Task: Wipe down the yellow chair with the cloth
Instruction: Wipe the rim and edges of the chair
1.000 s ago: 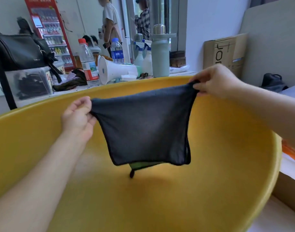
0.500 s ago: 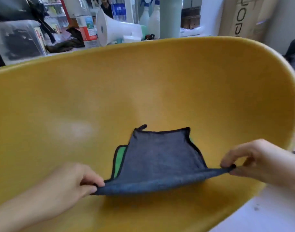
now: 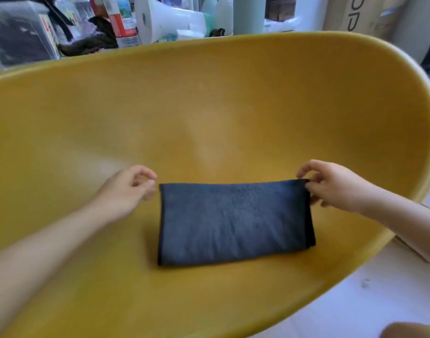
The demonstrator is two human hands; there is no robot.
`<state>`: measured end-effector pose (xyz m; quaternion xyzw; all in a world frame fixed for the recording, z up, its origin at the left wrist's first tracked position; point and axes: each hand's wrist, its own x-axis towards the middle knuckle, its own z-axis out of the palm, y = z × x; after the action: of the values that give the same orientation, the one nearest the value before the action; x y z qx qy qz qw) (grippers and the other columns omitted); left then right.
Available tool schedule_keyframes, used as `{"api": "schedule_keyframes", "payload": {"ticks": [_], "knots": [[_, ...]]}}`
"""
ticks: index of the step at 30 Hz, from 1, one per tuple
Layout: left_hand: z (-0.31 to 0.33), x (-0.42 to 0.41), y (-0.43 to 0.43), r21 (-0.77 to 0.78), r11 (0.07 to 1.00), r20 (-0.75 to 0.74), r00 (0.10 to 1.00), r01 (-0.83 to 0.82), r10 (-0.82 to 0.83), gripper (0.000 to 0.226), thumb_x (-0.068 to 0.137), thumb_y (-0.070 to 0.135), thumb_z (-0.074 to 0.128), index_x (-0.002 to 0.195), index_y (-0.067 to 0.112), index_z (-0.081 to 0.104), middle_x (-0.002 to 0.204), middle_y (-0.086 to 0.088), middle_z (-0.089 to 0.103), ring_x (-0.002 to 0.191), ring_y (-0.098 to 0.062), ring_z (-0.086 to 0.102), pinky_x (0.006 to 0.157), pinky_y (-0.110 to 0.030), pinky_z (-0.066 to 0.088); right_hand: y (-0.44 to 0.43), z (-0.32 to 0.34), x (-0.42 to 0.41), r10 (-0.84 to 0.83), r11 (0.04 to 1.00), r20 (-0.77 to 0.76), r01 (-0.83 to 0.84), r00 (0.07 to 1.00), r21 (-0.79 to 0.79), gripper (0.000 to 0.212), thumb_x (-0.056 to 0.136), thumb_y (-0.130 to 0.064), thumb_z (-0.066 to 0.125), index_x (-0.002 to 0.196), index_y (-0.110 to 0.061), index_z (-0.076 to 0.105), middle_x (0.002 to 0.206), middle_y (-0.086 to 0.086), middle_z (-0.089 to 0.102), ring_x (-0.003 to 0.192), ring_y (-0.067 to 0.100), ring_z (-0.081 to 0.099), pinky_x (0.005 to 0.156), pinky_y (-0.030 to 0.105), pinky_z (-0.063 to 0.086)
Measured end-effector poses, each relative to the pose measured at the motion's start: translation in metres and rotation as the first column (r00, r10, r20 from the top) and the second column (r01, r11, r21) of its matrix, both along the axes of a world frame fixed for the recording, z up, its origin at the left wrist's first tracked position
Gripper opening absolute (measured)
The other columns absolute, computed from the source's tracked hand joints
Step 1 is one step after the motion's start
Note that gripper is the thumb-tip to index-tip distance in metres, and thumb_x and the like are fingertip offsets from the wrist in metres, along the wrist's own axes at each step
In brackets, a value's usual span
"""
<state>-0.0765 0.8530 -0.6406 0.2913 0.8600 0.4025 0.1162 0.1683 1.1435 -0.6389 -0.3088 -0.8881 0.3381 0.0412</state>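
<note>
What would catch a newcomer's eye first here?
The yellow chair shell fills nearly the whole view. On its seat at centre lies a folded dark cloth; the right hand pinches its far right corner, and the left hand hovers just off the far left corner, holding nothing.

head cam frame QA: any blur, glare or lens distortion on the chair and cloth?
Head view: wide-angle distortion bows the yellow chair rim into an arc; head view: pale glare patches wash out the middle of its seat; head view: blur softens the cloth edges, the left hand and the right hand; head view: the clutter behind is soft too.
</note>
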Motion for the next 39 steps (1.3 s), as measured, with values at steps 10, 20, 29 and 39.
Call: {"api": "schedule_keyframes", "payload": {"ticks": [10,20,29,39], "knots": [[-0.070,0.066,0.008,-0.652,0.655,-0.323,0.641,0.383,-0.696,0.031,0.091,0.048,0.034,0.105,0.029,0.054,0.104,0.017,0.056,0.094,-0.012,0.055,0.074,-0.029,0.051,-0.041,-0.052,0.013,0.455,0.618,0.494,-0.662,0.741,0.425,0.044,0.098,-0.047,0.041,0.140,-0.034,0.041,0.149,-0.013,0.040,0.138,0.013,0.036,0.107,0.033,0.037],[-0.019,0.067,0.020,-0.666,0.479,0.109,0.710,0.572,-0.696,0.034,0.092,0.013,0.044,0.087,0.042,0.059,0.092,0.023,0.064,0.087,0.000,0.056,0.083,-0.023,0.046,-0.069,0.009,0.051,0.511,0.764,0.362,-0.605,0.780,0.225,0.009,0.090,-0.029,0.051,0.089,-0.023,0.057,0.079,-0.005,0.061,0.069,0.014,0.048,0.065,0.029,0.041],[-0.050,0.191,0.039,-0.722,0.474,0.094,0.750,0.504,-0.654,0.102,0.075,0.081,0.033,0.149,0.030,-0.015,0.155,0.012,-0.022,0.145,-0.018,-0.017,0.118,-0.047,0.002,-0.080,0.015,0.075,0.384,0.795,0.096,-0.382,0.918,0.472,0.023,0.092,-0.045,0.050,0.099,-0.030,0.066,0.086,-0.008,0.063,0.081,0.016,0.061,0.071,0.030,0.050],[-0.089,0.246,0.101,-0.611,0.664,-0.255,0.687,0.431,-0.681,0.088,0.069,0.024,0.069,0.142,-0.003,0.027,0.138,-0.023,0.049,0.118,-0.047,0.053,0.087,-0.062,0.048,0.063,-0.012,0.114,-0.587,0.763,-0.332,0.641,0.738,0.075,0.042,0.089,-0.036,0.064,0.122,-0.010,0.060,0.107,0.001,0.064,0.092,0.019,0.061,0.078,0.033,0.048]]}}
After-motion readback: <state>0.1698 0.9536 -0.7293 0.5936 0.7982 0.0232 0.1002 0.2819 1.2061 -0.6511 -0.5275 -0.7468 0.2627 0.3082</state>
